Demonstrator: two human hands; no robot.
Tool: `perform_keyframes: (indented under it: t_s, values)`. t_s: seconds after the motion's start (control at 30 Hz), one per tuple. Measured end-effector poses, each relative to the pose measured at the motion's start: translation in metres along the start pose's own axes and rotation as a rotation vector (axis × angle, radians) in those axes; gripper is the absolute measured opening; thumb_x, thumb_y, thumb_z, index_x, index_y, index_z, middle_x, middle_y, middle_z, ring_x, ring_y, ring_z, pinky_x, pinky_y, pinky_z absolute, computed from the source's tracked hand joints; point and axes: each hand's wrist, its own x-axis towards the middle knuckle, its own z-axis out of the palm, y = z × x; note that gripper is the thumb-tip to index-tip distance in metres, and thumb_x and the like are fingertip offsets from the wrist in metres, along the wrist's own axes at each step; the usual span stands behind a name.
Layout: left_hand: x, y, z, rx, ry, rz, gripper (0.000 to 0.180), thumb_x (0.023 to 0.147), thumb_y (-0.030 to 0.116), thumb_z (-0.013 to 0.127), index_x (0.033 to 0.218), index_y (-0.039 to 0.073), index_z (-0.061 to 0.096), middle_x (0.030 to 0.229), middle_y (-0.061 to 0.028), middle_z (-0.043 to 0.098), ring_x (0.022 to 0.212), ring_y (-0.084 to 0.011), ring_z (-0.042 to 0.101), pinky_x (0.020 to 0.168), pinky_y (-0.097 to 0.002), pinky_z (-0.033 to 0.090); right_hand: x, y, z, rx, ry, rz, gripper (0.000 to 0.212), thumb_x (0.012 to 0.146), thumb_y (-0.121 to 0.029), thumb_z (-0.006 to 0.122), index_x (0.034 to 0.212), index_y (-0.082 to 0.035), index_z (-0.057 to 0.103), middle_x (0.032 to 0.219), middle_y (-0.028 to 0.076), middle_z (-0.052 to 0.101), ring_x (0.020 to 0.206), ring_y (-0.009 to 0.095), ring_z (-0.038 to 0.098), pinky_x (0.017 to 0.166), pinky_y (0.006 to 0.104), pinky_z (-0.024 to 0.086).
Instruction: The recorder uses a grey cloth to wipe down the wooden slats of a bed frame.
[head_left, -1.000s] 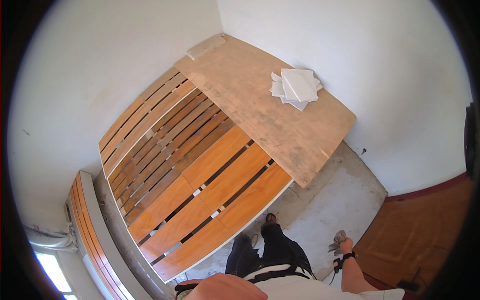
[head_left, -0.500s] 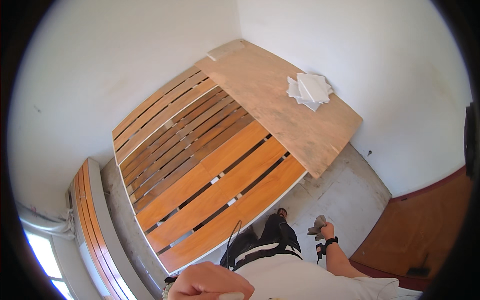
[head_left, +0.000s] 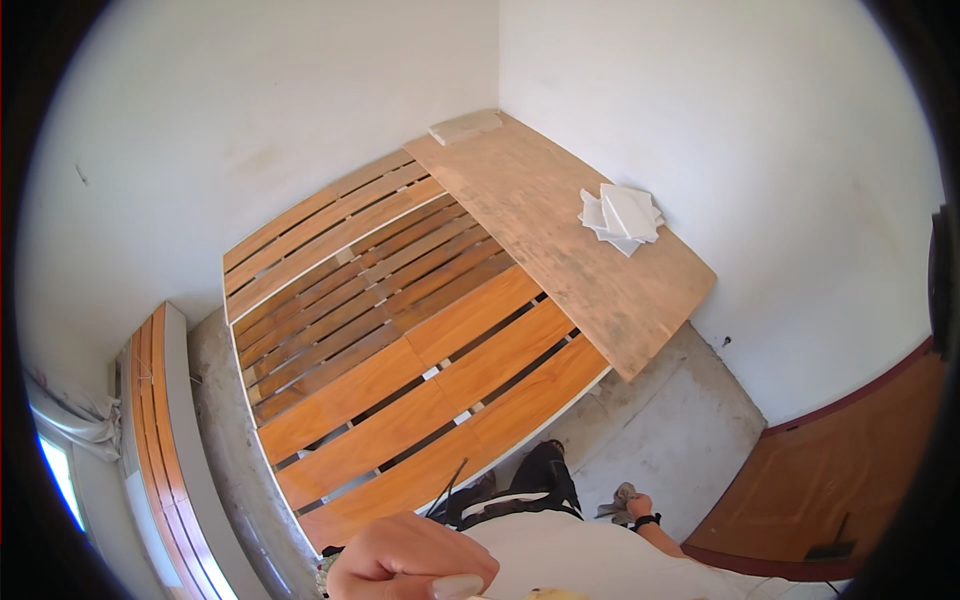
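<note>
My left hand (head_left: 415, 558) is close up at the lower edge, its fingers curled closed. A pale yellowish bit of something shows beside its fingertips, cut off by the picture's edge; what the fingers hold cannot be made out. Lower right, my right hand (head_left: 640, 507) hangs by my side, closed around a crumpled grey-brown cloth (head_left: 617, 502). A dark band sits on that wrist. Ahead of me lies a low slatted wooden bed frame (head_left: 420, 410) with orange-brown boards and gaps between them. A large wooden board (head_left: 560, 230) covers its right side.
On the board rests a loose pile of white sheets or tiles (head_left: 625, 215), with a flat pale piece (head_left: 465, 127) at its far end. A long slatted panel (head_left: 160, 420) stands left, near a window (head_left: 62, 480). A brown door (head_left: 810, 470) is right. White walls (head_left: 350, 70) meet behind.
My view has tilted up, so the bed frame and board sit lower in the picture. My right hand appears lower and further left, still around the cloth. The left hand remains closed.
</note>
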Motion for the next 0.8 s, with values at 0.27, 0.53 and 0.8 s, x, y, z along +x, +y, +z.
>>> perform_keyframes:
  t_s: [0.27, 0.53, 0.8]
  values:
    - [-0.015, -0.006, -0.034, 0.430, 0.537, 0.134, 0.038, 0.085, 0.014, 0.041, 0.052, -0.004, 0.045, 0.051, -0.0126, 0.047, 0.041, -0.0161, 0.039, 0.040, -0.0274, 0.030, -0.019, 0.012, -0.009, 0.035, -0.082, -0.005, 0.024, 0.063, -0.013, 0.056, 0.083, -0.002, 0.065, 0.079, 0.020, 0.063, 0.079, 0.033, 0.061, 0.073, 0.0369, 0.047]
    - [0.010, -0.035, -0.059, 0.961, 0.587, 0.056, 0.037, 0.089, 0.021, 0.043, 0.057, 0.002, 0.040, 0.053, -0.0047, 0.041, 0.046, -0.0117, 0.039, 0.044, -0.0257, 0.027, -0.039, -0.001, 0.001, 0.083, -0.077, 0.092, 0.024, 0.064, -0.014, 0.056, 0.083, -0.002, 0.065, 0.079, 0.020, 0.063, 0.079, 0.033, 0.061, 0.073, 0.0368, 0.047]
    - [0.016, -0.037, -0.085, 1.382, 0.184, 0.634, 0.021, 0.073, 0.010, 0.048, 0.055, 0.002, 0.040, 0.053, -0.0095, 0.038, 0.046, -0.0265, 0.040, 0.044, -0.0334, 0.030, -0.073, -0.011, 0.007, 0.080, -0.042, 0.072, 0.024, 0.065, -0.014, 0.057, 0.083, -0.002, 0.065, 0.079, 0.020, 0.063, 0.079, 0.033, 0.061, 0.073, 0.0367, 0.047]
